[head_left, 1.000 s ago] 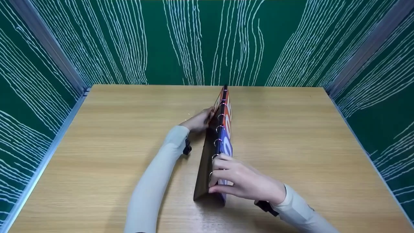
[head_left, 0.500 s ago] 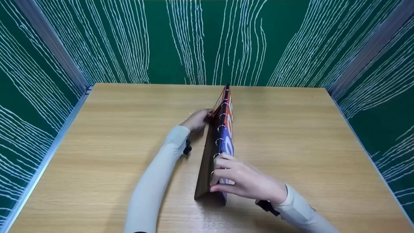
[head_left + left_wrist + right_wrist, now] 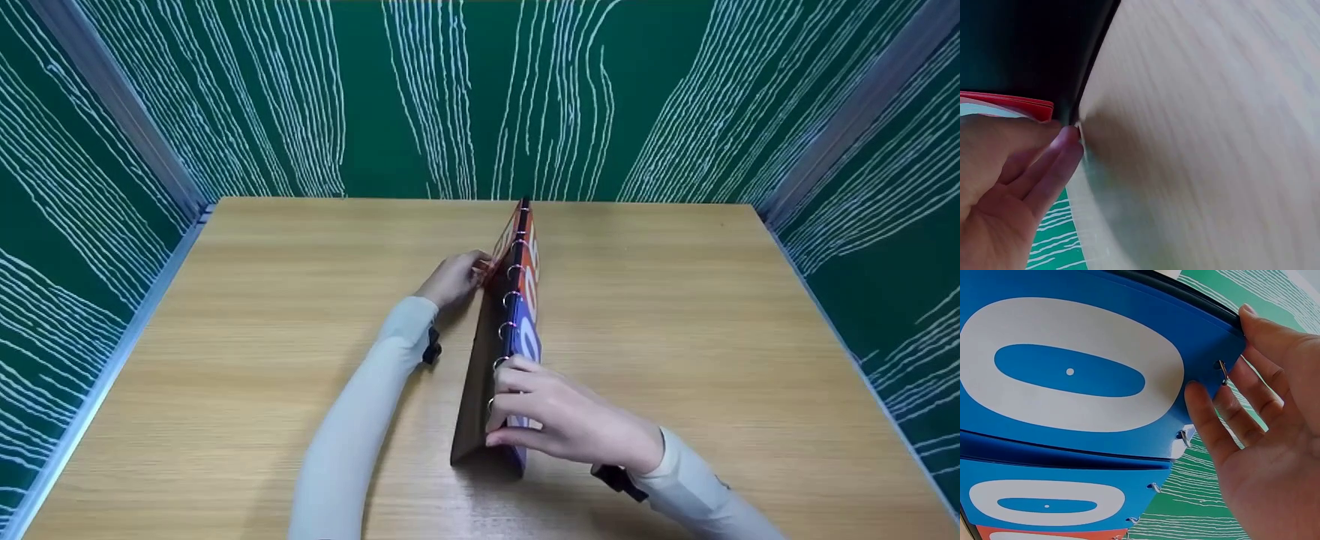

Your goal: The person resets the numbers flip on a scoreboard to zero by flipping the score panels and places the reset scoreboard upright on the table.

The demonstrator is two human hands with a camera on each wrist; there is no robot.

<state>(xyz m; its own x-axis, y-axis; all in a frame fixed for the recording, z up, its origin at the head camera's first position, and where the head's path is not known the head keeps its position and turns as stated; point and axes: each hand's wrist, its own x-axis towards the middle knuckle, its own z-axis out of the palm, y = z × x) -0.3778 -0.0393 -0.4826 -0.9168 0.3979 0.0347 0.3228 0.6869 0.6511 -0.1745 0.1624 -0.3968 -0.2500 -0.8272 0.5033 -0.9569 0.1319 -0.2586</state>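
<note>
A flip scoreboard (image 3: 517, 315) stands tent-like mid-table (image 3: 675, 337), its far face mostly hidden from overhead. The right hand (image 3: 570, 420) grasps its near end over the ring-bound top, fingers curled onto the blue zero card (image 3: 1072, 371). The left hand (image 3: 454, 277) pinches red cards (image 3: 1010, 104); its fingertips blur.

Wooden table (image 3: 675, 337) (green streaked walls (image 3: 300, 97)).

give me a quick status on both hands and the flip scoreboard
Left hand pinches red cards at the far end. Right hand grips the near end of the flip scoreboard, upright on the table. Nothing in the way.
</note>
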